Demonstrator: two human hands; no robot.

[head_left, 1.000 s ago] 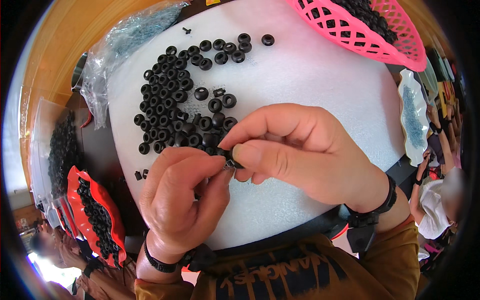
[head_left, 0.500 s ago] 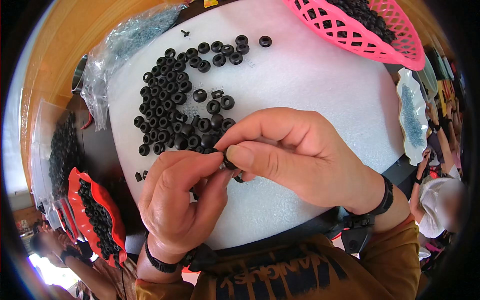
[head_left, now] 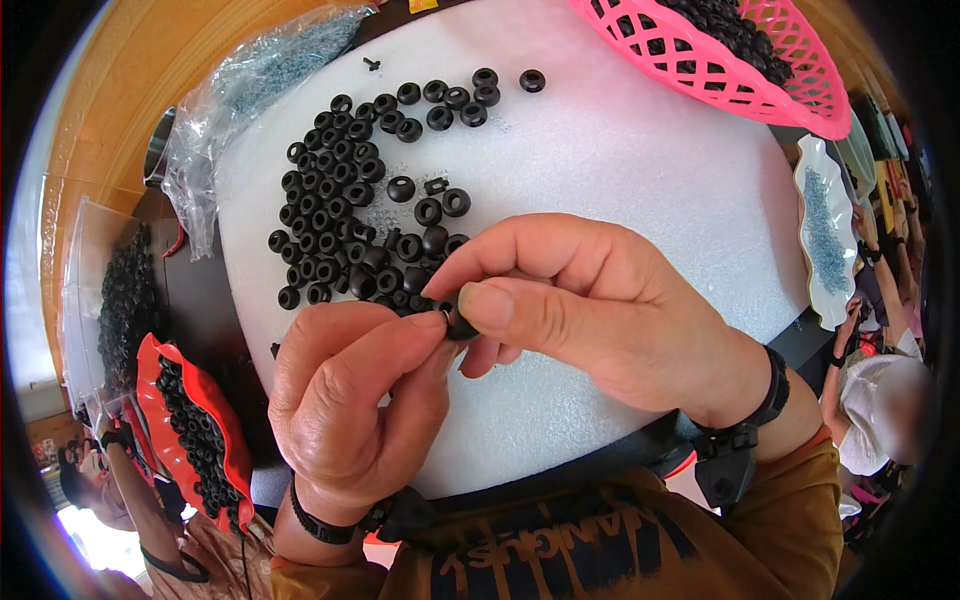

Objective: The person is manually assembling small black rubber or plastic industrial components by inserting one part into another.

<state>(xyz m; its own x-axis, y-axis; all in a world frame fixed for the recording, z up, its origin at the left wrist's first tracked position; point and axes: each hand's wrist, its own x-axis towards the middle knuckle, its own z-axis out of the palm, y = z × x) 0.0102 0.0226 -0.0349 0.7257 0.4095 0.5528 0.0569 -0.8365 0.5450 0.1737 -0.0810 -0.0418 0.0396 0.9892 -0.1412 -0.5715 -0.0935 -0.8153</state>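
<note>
Between the thumb and fingers of my right hand (head_left: 590, 315) is a small, round, black cord-stopper-like piece (head_left: 459, 324). The fingertips of my left hand (head_left: 360, 395) are pinched together against the left side of that piece; whatever they grip is mostly covered. Both hands meet low over a white foam sheet (head_left: 680, 220). Just beyond my fingers lie many loose black ring-shaped pieces (head_left: 330, 205), with round holes through them. A small black slotted piece (head_left: 436, 186) rests among them, and a tiny black T-shaped part (head_left: 371, 64) lies farther back.
A pink lattice basket (head_left: 690, 75) of black parts stands far right. At the right edge is a white scalloped dish (head_left: 808, 170) of small bluish-grey pieces. On the left are a red dish (head_left: 232, 455) of black parts and clear plastic bags (head_left: 190, 150). Other people sit at both sides.
My right hand has turned the black piece slightly, and more of its rounded side shows. My left hand has shifted a little left. A person at lower left has moved an arm.
</note>
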